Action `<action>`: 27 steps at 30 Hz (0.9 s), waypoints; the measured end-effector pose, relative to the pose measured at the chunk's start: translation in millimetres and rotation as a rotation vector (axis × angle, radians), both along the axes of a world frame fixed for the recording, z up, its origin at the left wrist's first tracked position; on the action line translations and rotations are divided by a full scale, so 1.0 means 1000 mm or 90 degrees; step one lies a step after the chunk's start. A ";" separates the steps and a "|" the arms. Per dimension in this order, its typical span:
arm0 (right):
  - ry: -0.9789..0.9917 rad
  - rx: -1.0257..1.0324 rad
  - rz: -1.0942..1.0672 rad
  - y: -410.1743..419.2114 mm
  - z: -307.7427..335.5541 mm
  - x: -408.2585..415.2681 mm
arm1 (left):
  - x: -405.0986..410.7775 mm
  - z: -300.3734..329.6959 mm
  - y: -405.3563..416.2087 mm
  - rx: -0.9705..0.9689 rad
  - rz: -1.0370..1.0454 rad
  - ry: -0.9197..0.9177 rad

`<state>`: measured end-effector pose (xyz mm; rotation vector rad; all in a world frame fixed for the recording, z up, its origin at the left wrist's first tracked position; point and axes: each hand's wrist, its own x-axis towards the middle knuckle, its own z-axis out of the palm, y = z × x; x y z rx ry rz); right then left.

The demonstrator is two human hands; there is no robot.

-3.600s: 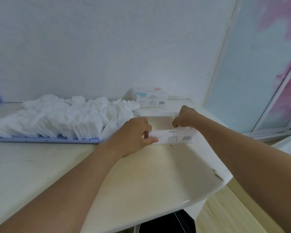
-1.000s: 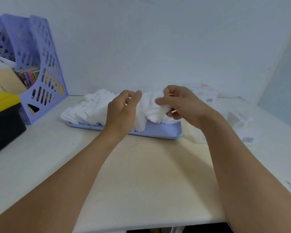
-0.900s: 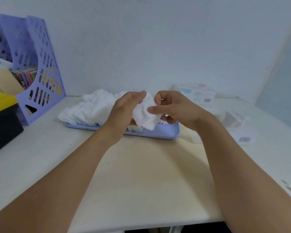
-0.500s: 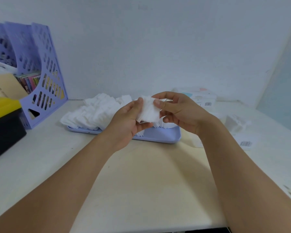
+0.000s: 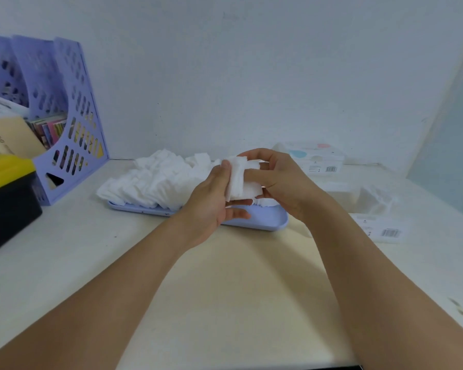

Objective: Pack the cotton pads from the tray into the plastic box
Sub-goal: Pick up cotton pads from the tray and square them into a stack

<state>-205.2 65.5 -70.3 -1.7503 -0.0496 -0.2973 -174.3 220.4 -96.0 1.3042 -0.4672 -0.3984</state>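
**Both hands hold a small stack of pads above the tray**

Both forearms reach forward from the lower corners and meet over the near right end of the flat lilac plastic tray [image 5: 267, 221]; the left hand [image 5: 211, 201] is turned palm inward, thumb up along the stack's left face, its fingers curled beneath; the right hand [image 5: 281, 180] arches over from the other side, fingertips pinching the top and front; between them sits a small stack of square white cotton pads [image 5: 239, 181], soft, fibrous, its edges slightly uneven, held above the tray rather than resting on it; behind, a fluffy heap of loose white cotton pads [image 5: 155, 182] fills the tray's left and middle; the clear plastic box [image 5: 369, 209], with barcode label, stands on the pale, smooth desk [image 5: 225, 289] to the right of the tray, some white pads in it; a perforated lilac plastic file rack [image 5: 72, 124] and a black bin with yellow lid [image 5: 6, 198] stand at the left; a white printed carton [image 5: 316, 158] lies by the wall.
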 end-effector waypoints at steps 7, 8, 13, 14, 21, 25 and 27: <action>-0.085 -0.061 -0.040 0.009 -0.003 0.002 | -0.004 0.001 0.001 0.040 0.002 -0.040; -0.093 -0.059 -0.039 0.008 -0.002 0.001 | -0.004 0.002 0.003 0.018 0.007 -0.006; -0.087 0.076 0.017 -0.010 0.008 -0.006 | -0.004 0.011 0.008 -0.111 -0.075 0.175; -0.081 0.128 0.061 -0.012 0.010 -0.008 | -0.005 0.012 0.010 -0.124 -0.098 0.201; -0.037 0.138 0.174 -0.001 0.005 -0.006 | -0.010 0.013 0.010 -0.130 -0.217 0.197; -0.025 0.112 0.226 0.001 0.002 -0.007 | -0.013 0.012 0.010 -0.120 -0.211 0.207; -0.018 0.098 0.251 -0.001 0.002 -0.008 | -0.014 0.012 0.010 -0.111 -0.215 0.207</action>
